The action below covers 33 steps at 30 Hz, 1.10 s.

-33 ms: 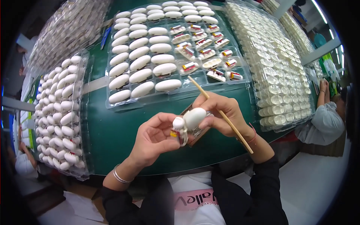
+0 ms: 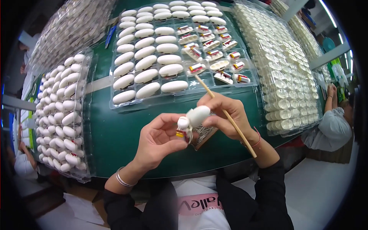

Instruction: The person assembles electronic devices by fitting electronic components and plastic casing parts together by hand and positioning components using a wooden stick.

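My left hand (image 2: 155, 140) is closed on a small white part (image 2: 183, 123) with a red-and-yellow piece (image 2: 180, 133) below it; thumb and fingertips pinch it. Against that part rests a smooth white oval shell (image 2: 199, 115), pinched by the thumb and fingers of my right hand (image 2: 230, 115). Whether the two pieces are joined I cannot tell. A thin wooden stick (image 2: 239, 134) also lies in my right hand, slanting past the fingers toward the wrist. Partly hidden behind both hands stands a small open box (image 2: 209, 136) of thin silvery metal pieces.
Ahead, a clear plastic tray (image 2: 245, 85) carries white oval shells (image 2: 174, 86) and open halves with red-and-yellow cylinders (image 2: 196, 68). Stacked filled trays stand left (image 2: 61, 119) and right (image 2: 281, 92). A blue cutter (image 2: 110, 36) lies at the far left. Another person (image 2: 333, 126) sits at right.
The small white part has turned slightly in my left hand, and the oval shell has shifted a little left and down. More of the box's metal pieces shows. Both hands keep their hold.
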Each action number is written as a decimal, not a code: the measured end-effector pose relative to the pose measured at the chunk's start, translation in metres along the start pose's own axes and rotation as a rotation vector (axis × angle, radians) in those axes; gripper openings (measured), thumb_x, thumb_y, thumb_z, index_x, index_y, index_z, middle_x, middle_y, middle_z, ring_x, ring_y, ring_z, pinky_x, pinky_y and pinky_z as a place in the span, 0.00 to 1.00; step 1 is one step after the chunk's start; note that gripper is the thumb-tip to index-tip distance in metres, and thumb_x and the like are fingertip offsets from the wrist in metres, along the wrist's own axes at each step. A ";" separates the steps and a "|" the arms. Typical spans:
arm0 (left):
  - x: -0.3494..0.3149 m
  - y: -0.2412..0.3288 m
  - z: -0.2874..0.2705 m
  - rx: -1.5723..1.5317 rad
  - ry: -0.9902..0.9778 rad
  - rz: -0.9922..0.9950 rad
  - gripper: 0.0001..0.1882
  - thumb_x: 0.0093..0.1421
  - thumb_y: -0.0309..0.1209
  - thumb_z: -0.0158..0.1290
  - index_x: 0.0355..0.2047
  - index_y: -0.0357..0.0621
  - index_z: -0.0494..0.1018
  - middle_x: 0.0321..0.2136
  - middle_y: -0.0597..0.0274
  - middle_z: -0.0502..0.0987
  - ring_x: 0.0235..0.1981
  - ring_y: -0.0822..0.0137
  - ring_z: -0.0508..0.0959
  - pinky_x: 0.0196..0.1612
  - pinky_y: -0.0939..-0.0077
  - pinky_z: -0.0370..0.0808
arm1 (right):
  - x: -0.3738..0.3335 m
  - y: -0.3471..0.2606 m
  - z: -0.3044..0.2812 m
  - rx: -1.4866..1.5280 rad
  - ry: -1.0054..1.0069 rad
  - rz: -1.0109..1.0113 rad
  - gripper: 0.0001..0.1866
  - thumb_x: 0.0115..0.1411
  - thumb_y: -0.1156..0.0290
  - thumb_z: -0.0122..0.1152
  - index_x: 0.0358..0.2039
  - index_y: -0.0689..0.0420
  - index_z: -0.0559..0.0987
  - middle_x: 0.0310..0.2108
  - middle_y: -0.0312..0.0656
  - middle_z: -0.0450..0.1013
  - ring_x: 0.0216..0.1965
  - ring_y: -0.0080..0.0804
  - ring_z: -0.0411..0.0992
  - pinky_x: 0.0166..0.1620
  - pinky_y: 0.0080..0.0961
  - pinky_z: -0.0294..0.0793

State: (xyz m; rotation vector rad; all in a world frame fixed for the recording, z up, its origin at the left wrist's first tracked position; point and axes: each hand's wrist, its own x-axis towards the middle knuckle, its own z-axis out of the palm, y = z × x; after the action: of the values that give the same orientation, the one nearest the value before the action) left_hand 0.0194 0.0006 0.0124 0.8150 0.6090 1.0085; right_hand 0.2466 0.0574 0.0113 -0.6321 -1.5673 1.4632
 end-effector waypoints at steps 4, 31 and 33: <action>-0.001 -0.013 -0.002 0.766 0.238 0.454 0.23 0.50 0.16 0.65 0.47 0.36 0.74 0.51 0.49 0.76 0.48 0.62 0.79 0.49 0.73 0.79 | 0.006 0.009 0.030 0.122 0.209 0.230 0.18 0.62 0.75 0.64 0.52 0.65 0.75 0.43 0.43 0.78 0.45 0.26 0.77 0.50 0.23 0.77; 0.007 -0.009 -0.017 -0.183 0.151 -0.179 0.32 0.57 0.29 0.64 0.59 0.35 0.64 0.47 0.56 0.77 0.49 0.66 0.79 0.53 0.70 0.77 | -0.009 0.001 0.012 -0.055 0.023 0.180 0.22 0.63 0.74 0.60 0.57 0.65 0.71 0.42 0.47 0.77 0.40 0.29 0.78 0.45 0.24 0.77; 0.005 -0.008 -0.020 -0.212 0.123 -0.153 0.27 0.60 0.25 0.60 0.59 0.35 0.65 0.51 0.55 0.75 0.50 0.67 0.77 0.55 0.70 0.75 | -0.008 0.003 0.012 -0.130 0.058 0.106 0.22 0.60 0.74 0.63 0.55 0.65 0.73 0.41 0.48 0.78 0.37 0.30 0.79 0.42 0.23 0.78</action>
State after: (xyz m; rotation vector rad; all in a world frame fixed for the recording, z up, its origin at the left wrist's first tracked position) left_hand 0.0100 0.0091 -0.0063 0.5147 0.6465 0.9685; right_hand 0.2395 0.0449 0.0075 -0.8375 -1.6141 1.4143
